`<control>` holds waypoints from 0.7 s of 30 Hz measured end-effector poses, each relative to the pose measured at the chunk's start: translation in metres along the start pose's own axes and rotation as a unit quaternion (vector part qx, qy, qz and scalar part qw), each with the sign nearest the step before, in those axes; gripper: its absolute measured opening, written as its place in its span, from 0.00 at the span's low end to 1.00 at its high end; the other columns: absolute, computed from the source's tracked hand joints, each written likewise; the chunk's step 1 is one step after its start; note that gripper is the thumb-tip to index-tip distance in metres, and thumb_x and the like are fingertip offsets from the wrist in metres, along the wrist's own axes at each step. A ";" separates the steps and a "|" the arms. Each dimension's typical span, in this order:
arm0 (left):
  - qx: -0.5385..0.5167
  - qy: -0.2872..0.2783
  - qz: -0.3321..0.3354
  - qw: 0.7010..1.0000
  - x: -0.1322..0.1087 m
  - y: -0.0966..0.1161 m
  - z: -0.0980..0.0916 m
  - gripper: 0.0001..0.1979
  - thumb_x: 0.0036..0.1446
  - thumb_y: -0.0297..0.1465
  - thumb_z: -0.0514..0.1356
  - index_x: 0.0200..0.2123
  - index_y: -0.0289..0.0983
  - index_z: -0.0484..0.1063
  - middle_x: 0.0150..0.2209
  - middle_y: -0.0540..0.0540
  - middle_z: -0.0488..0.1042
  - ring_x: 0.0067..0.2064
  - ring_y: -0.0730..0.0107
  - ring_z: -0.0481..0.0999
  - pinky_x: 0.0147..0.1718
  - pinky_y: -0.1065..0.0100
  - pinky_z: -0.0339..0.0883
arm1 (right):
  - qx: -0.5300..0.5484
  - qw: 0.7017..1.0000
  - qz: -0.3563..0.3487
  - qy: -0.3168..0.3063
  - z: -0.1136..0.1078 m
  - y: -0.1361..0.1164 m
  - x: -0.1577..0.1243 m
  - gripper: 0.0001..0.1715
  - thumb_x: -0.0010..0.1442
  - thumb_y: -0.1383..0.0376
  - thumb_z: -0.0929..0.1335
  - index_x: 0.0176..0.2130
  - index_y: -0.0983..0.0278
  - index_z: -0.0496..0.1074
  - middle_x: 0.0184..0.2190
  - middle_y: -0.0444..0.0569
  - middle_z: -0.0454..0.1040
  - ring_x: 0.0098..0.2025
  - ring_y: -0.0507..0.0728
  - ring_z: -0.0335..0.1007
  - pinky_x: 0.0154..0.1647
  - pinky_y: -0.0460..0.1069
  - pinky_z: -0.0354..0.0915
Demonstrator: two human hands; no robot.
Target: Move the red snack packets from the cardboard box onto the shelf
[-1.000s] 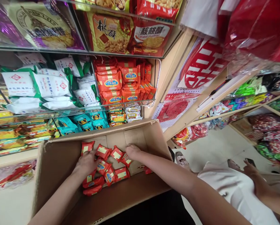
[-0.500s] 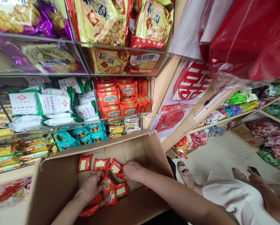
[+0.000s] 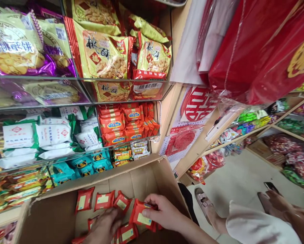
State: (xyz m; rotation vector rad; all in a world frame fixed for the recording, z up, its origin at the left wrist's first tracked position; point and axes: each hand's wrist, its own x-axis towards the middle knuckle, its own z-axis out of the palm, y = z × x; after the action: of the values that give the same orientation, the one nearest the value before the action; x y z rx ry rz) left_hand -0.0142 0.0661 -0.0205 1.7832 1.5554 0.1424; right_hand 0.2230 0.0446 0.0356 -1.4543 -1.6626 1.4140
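Note:
A cardboard box (image 3: 141, 173) stands open below me, with red snack packets inside. My right hand (image 3: 164, 211) pinches a red packet (image 3: 141, 213) between thumb and fingers, its pale label side towards me, just above the others. Over the packets at the near left, my left hand (image 3: 105, 223) hangs with curled fingers; it is blurred, and what lies beneath its fingertips is hidden. Beyond it, loose red packets lie on the box floor, among them a flat one (image 3: 104, 201) and a tilted one (image 3: 122, 202). Another (image 3: 128, 233) is below the held packet.
Ahead, a glass-fronted shelf holds similar red packets (image 3: 112, 122), white-and-green packets (image 3: 54, 130), teal packets (image 3: 101, 161) and large yellow snack bags (image 3: 101, 51). Red bags (image 3: 251, 51) hang at upper right. A person's sandalled foot (image 3: 204, 200) is on the floor at right.
My right hand has lifted a red packet from the pile and drawn it nearer. My left hand has shifted slightly towards me. The view has tilted upward.

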 end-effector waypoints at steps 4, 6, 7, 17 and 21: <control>-0.171 0.010 0.032 0.985 -0.009 0.058 -0.028 0.25 0.55 0.46 0.42 0.46 0.42 0.68 0.47 0.48 0.73 0.50 0.63 0.70 0.48 0.65 0.62 | 0.057 0.998 -0.039 0.008 0.004 -0.027 0.003 0.13 0.44 0.60 0.70 0.32 0.64 0.70 0.25 0.41 0.67 0.27 0.50 0.60 0.28 0.44 0.56; -0.222 0.056 0.090 0.969 -0.014 0.085 -0.036 0.22 0.52 0.47 0.48 0.41 0.40 0.71 0.43 0.47 0.76 0.48 0.61 0.71 0.46 0.67 0.63 | 0.114 0.989 -0.062 0.069 0.010 -0.038 0.009 0.14 0.44 0.60 0.70 0.31 0.64 0.68 0.25 0.41 0.66 0.28 0.50 0.60 0.30 0.44 0.56; -0.232 0.102 0.096 0.963 -0.015 0.096 -0.038 0.22 0.51 0.48 0.50 0.39 0.39 0.71 0.41 0.47 0.77 0.46 0.61 0.72 0.46 0.67 0.64 | 0.151 0.980 -0.067 0.111 0.013 -0.042 0.013 0.13 0.45 0.59 0.69 0.30 0.64 0.65 0.24 0.40 0.64 0.27 0.50 0.59 0.29 0.44 0.56; -0.136 0.270 0.077 0.950 -0.026 0.133 -0.076 0.24 0.55 0.46 0.44 0.40 0.39 0.72 0.37 0.46 0.78 0.40 0.61 0.75 0.37 0.69 0.65 | 0.205 0.925 -0.153 0.281 0.003 -0.079 0.027 0.18 0.58 0.54 0.59 0.23 0.62 0.53 0.20 0.38 0.54 0.23 0.49 0.51 0.24 0.44 0.54; -0.212 0.290 0.064 0.931 -0.030 0.136 -0.074 0.25 0.54 0.47 0.45 0.37 0.35 0.73 0.31 0.45 0.78 0.34 0.64 0.75 0.33 0.71 0.66 | 0.140 0.919 -0.180 0.322 0.006 -0.087 0.024 0.17 0.59 0.56 0.58 0.23 0.62 0.54 0.20 0.39 0.56 0.24 0.49 0.54 0.25 0.44 0.54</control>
State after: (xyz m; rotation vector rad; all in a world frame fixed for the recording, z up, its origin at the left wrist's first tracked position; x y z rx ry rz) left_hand 0.0480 0.0763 0.1238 1.5573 1.6268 1.0722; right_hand 0.1772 0.0745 0.1078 -1.1906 -1.1670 0.8023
